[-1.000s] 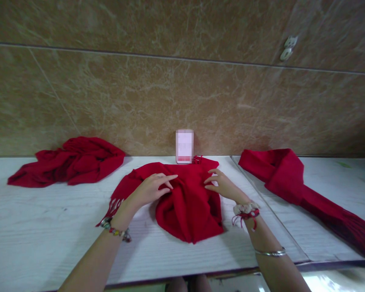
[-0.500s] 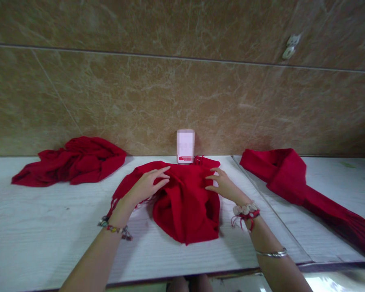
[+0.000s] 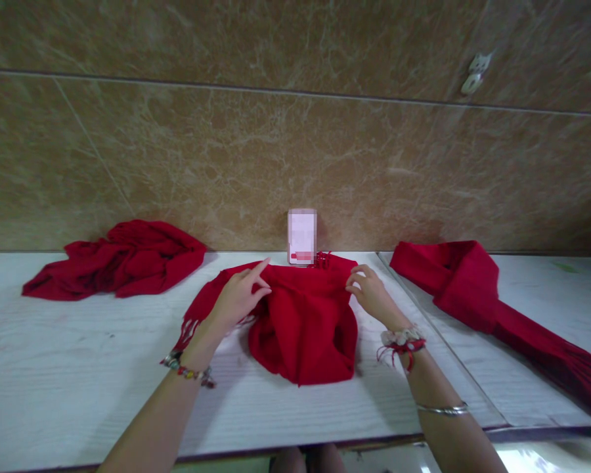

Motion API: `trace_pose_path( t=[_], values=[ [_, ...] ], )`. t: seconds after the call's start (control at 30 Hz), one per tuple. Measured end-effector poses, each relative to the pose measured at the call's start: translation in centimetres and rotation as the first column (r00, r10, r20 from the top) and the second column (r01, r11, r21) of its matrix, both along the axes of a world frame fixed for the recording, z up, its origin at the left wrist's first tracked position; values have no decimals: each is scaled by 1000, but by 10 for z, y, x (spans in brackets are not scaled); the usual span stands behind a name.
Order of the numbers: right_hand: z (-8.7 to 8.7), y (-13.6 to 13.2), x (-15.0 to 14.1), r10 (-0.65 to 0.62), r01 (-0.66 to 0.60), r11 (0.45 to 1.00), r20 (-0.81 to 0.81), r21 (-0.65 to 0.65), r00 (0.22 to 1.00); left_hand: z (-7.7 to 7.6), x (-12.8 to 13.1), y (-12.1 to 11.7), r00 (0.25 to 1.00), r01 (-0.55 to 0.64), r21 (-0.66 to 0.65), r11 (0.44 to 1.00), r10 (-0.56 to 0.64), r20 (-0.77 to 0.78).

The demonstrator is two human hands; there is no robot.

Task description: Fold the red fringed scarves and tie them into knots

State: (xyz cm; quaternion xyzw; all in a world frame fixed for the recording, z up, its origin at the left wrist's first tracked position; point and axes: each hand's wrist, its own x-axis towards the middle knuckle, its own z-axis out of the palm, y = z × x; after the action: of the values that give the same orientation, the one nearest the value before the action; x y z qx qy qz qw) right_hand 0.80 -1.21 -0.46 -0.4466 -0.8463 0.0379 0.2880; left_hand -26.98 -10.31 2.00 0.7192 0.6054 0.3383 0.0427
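A red fringed scarf (image 3: 305, 328) lies bunched in front of me, with a rounded, draped part hanging toward the table's front edge. My left hand (image 3: 239, 295) is at its upper left, thumb and a finger closed on the cloth while the index finger points away from me. At the upper right edge, my right hand (image 3: 372, 292) has its fingertips and thumb pinched on the scarf's border. Fringe shows under my left wrist and beside the phone.
A phone (image 3: 302, 236) with a blurred screen leans against the brown marbled wall (image 3: 226, 164). Left of it lies a crumpled red cloth (image 3: 123, 263). On the right, a folded red scarf (image 3: 467, 282) trails over the pale wooden table (image 3: 79, 374). A small white fixture (image 3: 475, 73) is on the wall.
Both hands have gone from spread fingers to pinching the scarf, the right one shifting slightly outward. The cloth's upper edge looks straighter and its lower edge sits slightly higher.
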Motion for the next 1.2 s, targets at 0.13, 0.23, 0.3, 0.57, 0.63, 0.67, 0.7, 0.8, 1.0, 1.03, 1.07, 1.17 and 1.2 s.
trace_pose_path(
  t=[0.13,0.23,0.3,0.57,0.63,0.67,0.7,0.8,1.0,1.03,1.07,1.17,1.2],
  values=[
    [10,11,24,-64,94,981,-178,168,982,14,-28,-5,962,-257,230,939,226,153],
    [20,17,42,-178,262,930,-309,258,934,19,-46,-7,870,-468,379,798,341,358],
    [21,19,48,-236,348,894,-366,281,900,17,-52,-5,830,-521,410,748,332,449],
    [-13,23,30,-275,275,960,2,-54,961,-15,-50,10,946,-321,-117,940,323,2],
    [-10,21,24,-215,215,977,-51,0,975,-13,-46,9,953,-302,-67,951,301,-25],
    [-6,18,21,-162,169,984,-104,59,981,-9,-43,7,958,-287,-25,958,287,-5],
    [-1,14,18,-85,102,989,-144,111,986,-5,-40,5,967,-255,-3,967,255,23],
    [11,-1,3,192,-174,976,-149,128,970,7,-27,-2,995,-46,-89,995,54,86],
    [12,-21,-18,335,-335,941,-22,-41,942,8,-3,-7,987,158,-334,929,-137,85],
    [12,-21,-18,331,-332,942,-18,-53,943,7,-2,-6,987,154,-344,926,-132,87],
    [11,-20,-17,324,-325,944,-20,-61,946,6,-1,-6,989,141,-341,929,-118,89],
    [8,-16,-13,291,-293,954,-35,-63,956,5,0,-5,995,71,-302,951,-47,87],
    [8,-14,-11,286,-288,956,-33,-63,958,4,0,-5,996,60,-304,951,-35,86]
  ],
)
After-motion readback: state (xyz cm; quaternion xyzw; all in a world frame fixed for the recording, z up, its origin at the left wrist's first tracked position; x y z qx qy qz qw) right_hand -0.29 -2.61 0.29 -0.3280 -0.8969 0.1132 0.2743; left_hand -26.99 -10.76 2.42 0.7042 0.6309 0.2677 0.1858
